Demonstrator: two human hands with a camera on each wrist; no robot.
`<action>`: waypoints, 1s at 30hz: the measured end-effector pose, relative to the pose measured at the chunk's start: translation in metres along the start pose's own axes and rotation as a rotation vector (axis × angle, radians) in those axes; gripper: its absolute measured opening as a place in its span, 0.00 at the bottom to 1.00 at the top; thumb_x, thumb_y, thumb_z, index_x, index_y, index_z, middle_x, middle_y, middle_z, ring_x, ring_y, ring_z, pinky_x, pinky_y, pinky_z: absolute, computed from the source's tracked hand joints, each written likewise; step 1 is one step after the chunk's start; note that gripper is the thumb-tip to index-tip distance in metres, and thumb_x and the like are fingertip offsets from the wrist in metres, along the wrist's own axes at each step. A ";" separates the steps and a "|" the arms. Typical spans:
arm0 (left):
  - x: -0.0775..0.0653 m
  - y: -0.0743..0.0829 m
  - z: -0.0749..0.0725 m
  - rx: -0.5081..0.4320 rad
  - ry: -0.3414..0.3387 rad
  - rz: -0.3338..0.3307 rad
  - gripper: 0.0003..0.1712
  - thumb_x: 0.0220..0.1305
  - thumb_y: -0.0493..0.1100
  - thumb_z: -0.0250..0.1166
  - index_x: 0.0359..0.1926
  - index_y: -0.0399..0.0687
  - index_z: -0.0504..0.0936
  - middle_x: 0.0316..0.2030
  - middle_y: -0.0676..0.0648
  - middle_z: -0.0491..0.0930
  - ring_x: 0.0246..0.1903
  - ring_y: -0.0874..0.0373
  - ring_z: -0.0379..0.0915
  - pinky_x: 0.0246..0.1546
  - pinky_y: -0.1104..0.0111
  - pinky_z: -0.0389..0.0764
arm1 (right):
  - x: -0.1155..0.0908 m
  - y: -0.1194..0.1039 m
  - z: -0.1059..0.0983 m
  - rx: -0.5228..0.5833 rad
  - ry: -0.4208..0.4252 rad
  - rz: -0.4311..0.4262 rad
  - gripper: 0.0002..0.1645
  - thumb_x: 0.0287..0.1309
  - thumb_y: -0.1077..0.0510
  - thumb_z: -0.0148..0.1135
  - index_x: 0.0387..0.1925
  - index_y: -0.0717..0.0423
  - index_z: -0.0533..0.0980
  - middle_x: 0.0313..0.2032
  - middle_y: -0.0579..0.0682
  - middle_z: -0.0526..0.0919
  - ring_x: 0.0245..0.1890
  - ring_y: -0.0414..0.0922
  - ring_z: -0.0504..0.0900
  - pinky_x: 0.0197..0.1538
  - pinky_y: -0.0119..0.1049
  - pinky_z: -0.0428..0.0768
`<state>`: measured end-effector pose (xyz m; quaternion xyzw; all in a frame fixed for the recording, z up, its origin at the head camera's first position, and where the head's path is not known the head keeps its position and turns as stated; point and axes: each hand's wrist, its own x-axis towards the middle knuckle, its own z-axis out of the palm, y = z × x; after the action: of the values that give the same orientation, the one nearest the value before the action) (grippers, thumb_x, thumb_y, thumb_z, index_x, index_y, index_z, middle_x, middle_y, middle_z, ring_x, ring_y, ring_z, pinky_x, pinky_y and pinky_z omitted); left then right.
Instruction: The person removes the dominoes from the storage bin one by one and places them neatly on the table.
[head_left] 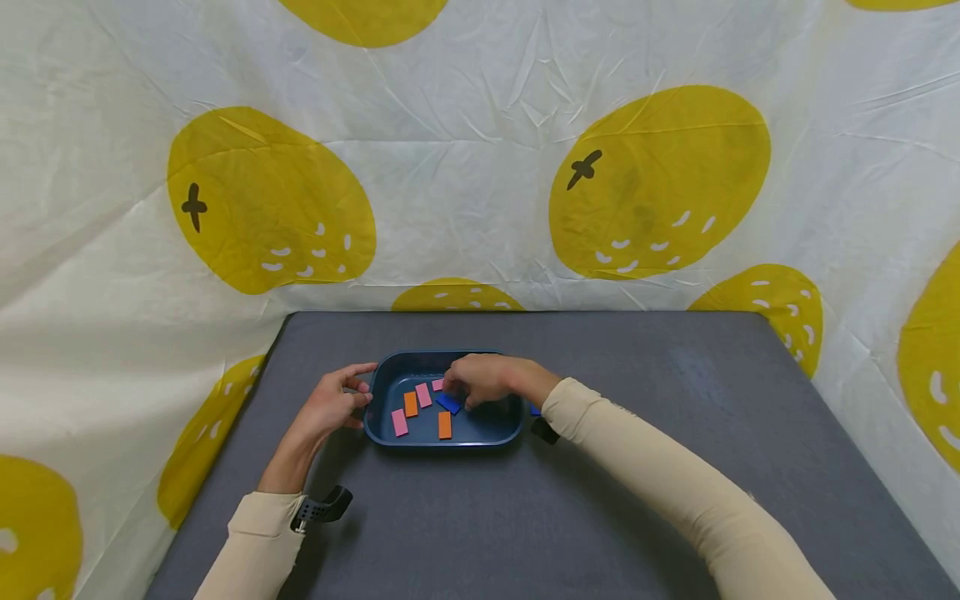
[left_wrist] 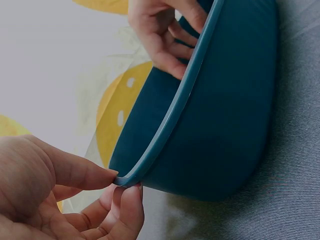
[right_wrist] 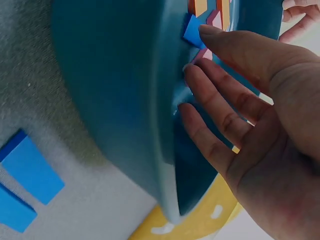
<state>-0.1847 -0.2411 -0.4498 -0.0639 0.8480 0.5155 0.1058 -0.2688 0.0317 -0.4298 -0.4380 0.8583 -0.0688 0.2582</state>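
A dark blue rectangular dish sits on the table. My left hand pinches its left rim between thumb and fingers, seen closely in the left wrist view. Over the dish's inside reaches my right hand, its fingers loosely bent and spread, with nothing visible between them. Right by its thumb lies a blue block. Pink blocks and orange blocks lie on the dish floor, mostly toward the left. One pink block is close to the right fingertips.
Two more blue blocks lie on the grey table just right of the dish, largely covered by the right wrist in the head view. A white cloth with yellow fruit shapes hangs behind the table's far edge. Each wrist wears a dark band.
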 end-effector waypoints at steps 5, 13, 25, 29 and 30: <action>0.000 0.000 0.000 0.001 0.001 0.001 0.31 0.72 0.30 0.56 0.73 0.47 0.68 0.48 0.37 0.70 0.39 0.47 0.73 0.30 0.61 0.85 | 0.006 -0.007 0.004 -0.077 0.015 -0.005 0.32 0.61 0.58 0.72 0.66 0.51 0.75 0.58 0.48 0.78 0.52 0.42 0.76 0.62 0.37 0.77; 0.000 0.000 0.001 0.008 -0.004 0.006 0.31 0.72 0.30 0.56 0.74 0.46 0.68 0.48 0.37 0.69 0.40 0.46 0.73 0.30 0.60 0.85 | 0.008 -0.018 0.008 -0.172 0.025 0.065 0.31 0.57 0.56 0.75 0.63 0.46 0.78 0.53 0.45 0.78 0.49 0.40 0.78 0.59 0.39 0.80; 0.001 -0.001 0.002 -0.005 0.003 0.006 0.31 0.72 0.30 0.57 0.73 0.47 0.68 0.48 0.37 0.69 0.40 0.46 0.74 0.30 0.60 0.85 | 0.012 -0.021 0.016 -0.280 0.076 0.101 0.27 0.57 0.51 0.75 0.59 0.44 0.79 0.50 0.45 0.78 0.43 0.41 0.77 0.48 0.36 0.82; 0.000 -0.001 0.001 0.001 0.003 0.004 0.31 0.72 0.30 0.56 0.74 0.47 0.68 0.48 0.37 0.69 0.40 0.46 0.73 0.30 0.61 0.86 | 0.012 -0.020 0.018 -0.278 0.087 0.110 0.26 0.55 0.48 0.77 0.56 0.43 0.80 0.48 0.45 0.76 0.41 0.40 0.77 0.45 0.34 0.81; 0.000 -0.001 0.001 0.003 0.002 0.004 0.31 0.72 0.30 0.56 0.74 0.47 0.68 0.48 0.37 0.69 0.40 0.46 0.73 0.30 0.61 0.86 | 0.012 -0.020 0.018 -0.278 0.090 0.107 0.26 0.54 0.48 0.77 0.55 0.43 0.80 0.48 0.45 0.75 0.40 0.40 0.77 0.44 0.33 0.81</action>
<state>-0.1848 -0.2408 -0.4510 -0.0625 0.8490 0.5142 0.1041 -0.2511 0.0119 -0.4430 -0.4199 0.8923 0.0451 0.1595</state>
